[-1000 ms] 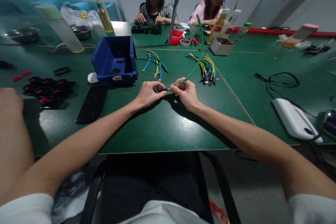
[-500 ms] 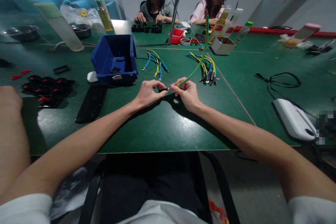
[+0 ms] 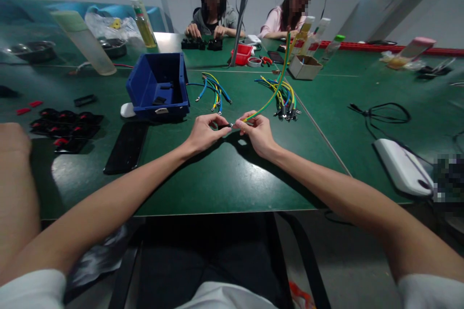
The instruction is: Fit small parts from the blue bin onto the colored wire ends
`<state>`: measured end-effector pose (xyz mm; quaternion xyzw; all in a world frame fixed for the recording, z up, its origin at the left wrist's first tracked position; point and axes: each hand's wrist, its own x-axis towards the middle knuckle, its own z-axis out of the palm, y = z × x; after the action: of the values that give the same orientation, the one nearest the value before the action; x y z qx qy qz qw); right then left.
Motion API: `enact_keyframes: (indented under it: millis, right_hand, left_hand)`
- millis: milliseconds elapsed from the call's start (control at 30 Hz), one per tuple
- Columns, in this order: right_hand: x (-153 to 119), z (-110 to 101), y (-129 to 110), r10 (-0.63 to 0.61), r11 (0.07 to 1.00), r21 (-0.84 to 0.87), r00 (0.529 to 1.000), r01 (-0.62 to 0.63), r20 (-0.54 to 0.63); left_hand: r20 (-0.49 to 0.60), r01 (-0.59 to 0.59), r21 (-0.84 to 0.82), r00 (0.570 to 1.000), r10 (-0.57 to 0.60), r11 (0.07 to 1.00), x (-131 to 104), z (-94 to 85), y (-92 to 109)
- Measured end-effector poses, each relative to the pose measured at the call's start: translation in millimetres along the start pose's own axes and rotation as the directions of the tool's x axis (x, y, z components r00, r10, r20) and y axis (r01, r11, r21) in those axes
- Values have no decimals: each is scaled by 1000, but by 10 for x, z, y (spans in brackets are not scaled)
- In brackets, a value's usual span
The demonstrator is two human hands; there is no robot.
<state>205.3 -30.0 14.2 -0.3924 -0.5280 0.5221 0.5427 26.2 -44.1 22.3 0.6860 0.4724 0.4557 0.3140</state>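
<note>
My right hand (image 3: 256, 131) pinches a green-and-yellow wire (image 3: 270, 100) close to its metal terminal end, while the rest of the wire curves up and away. Facing it, my left hand (image 3: 207, 131) is closed on a small black piece (image 3: 224, 126), mostly covered by the fingers. The terminal tip and the black piece meet between my fingertips; whether one sits inside the other is too small to tell. Beyond my hands lie two bundles of wires with ring terminals, a smaller bundle (image 3: 215, 91) on the left and a fuller bundle (image 3: 286, 101) on the right.
A blue bin (image 3: 158, 88) with black pieces stands left of my hands, behind a black phone (image 3: 126, 147). Black-and-red parts (image 3: 68, 125) lie farther left. At right are a white device (image 3: 402, 166) and a coiled cable (image 3: 387, 113). Two people sit opposite, near a metal pole (image 3: 241, 19).
The view has tilted slightly, so the table sits a little lower in the picture. My hands keep nearly the same pose, with the terminal and black piece still together.
</note>
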Motion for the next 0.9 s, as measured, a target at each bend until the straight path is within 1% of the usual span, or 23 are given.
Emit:
enact_keyframes:
  millis: [100, 167, 300, 467, 533, 633, 700, 833, 900]
  right_hand:
    - [-4, 0, -11, 16, 1000, 24, 1000, -16, 9]
    - [-10, 0, -15, 29, 999, 38, 999, -29, 18]
    - [-25, 4, -17, 32, 998, 52, 999, -34, 36]
    - [-48, 13, -32, 23, 1000, 1, 999, -24, 48]
    - [-54, 10, -33, 30, 1000, -2, 998, -30, 49]
    - [-53, -1, -24, 39, 998, 37, 998, -41, 42]
    - [-48, -8, -20, 44, 996, 69, 998, -48, 54]
    - [-40, -2, -34, 83, 985, 145, 991, -98, 102]
    - [-40, 8, -41, 105, 973, 197, 991, -118, 78]
  left_hand:
    - [27, 66, -148, 998, -62, 987, -5, 32, 0]
    - [33, 98, -208, 995, -93, 973, -16, 49, 12]
    - [30, 119, -233, 993, -115, 965, -43, 71, 46]
    - [16, 117, -262, 993, -117, 958, -68, 88, 61]
    - [27, 155, -332, 988, -155, 930, -74, 96, 62]
    - [50, 217, -438, 975, -218, 872, -75, 109, 70]
    - [40, 233, -448, 970, -241, 863, -68, 110, 85]
    - [-2, 222, -406, 970, -244, 886, -41, 84, 114]
    - [-35, 195, -381, 974, -225, 904, -25, 67, 112]
